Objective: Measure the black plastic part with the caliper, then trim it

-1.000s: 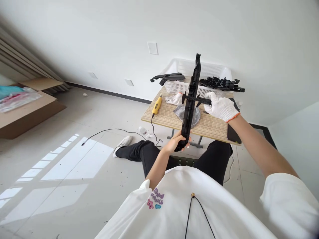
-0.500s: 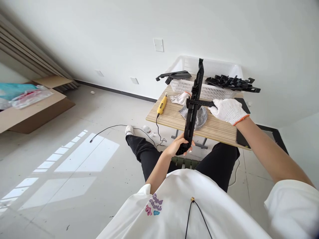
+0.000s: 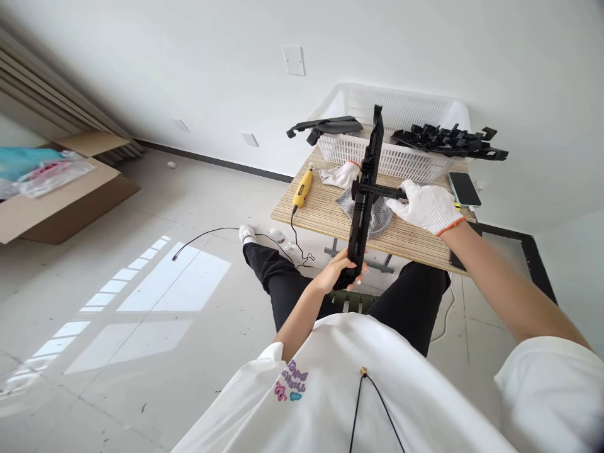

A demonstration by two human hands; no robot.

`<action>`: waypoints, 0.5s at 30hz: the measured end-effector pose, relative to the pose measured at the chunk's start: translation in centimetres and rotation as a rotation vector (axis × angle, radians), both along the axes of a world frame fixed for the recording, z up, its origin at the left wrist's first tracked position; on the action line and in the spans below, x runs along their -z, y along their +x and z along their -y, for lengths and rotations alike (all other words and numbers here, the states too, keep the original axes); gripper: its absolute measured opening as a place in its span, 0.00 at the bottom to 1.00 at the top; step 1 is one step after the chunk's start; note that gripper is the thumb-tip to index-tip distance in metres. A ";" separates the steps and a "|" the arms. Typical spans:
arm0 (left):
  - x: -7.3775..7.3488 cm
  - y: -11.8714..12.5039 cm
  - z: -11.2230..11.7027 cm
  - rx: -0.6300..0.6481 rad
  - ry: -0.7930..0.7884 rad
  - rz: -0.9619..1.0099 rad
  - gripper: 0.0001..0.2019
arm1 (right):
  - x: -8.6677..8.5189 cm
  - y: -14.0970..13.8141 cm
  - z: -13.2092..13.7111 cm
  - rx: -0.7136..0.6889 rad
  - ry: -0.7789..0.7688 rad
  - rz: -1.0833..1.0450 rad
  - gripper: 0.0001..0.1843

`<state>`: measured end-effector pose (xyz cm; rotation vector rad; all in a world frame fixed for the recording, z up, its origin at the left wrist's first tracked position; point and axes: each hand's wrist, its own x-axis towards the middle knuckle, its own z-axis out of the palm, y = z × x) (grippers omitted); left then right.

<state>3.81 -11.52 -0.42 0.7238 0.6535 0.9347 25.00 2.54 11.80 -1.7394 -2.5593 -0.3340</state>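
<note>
A long black plastic part with a short arm to one side stands upright over the near edge of the table. My bare left hand is wrapped round its lower end. The side arm points right, and its tip lies between the thumb and fingers of my right hand, which wears a white knitted glove with an orange cuff. Behind the part, a grey cloth lies on the table, partly hidden.
On the wood-grain table are a yellow rotary tool with a cord, a loose white glove and a phone. A white basket holds several black plastic parts. An open cardboard box stands far left.
The view has tilted slightly downward. My right hand's fingers have shifted a little on the side arm, and more of the phone shows beyond it. The left hand keeps its hold.
</note>
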 end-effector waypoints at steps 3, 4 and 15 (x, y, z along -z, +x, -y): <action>-0.2 0.1 0.3 0.009 -0.030 -0.002 0.24 | 0.5 0.1 0.0 -0.014 0.021 -0.019 0.37; -0.3 0.1 0.4 0.009 -0.034 -0.009 0.24 | 0.5 0.1 0.0 -0.015 0.026 -0.023 0.37; 1.2 1.8 0.0 0.060 -0.073 -0.043 0.24 | 1.4 2.8 0.0 0.005 0.014 0.036 0.30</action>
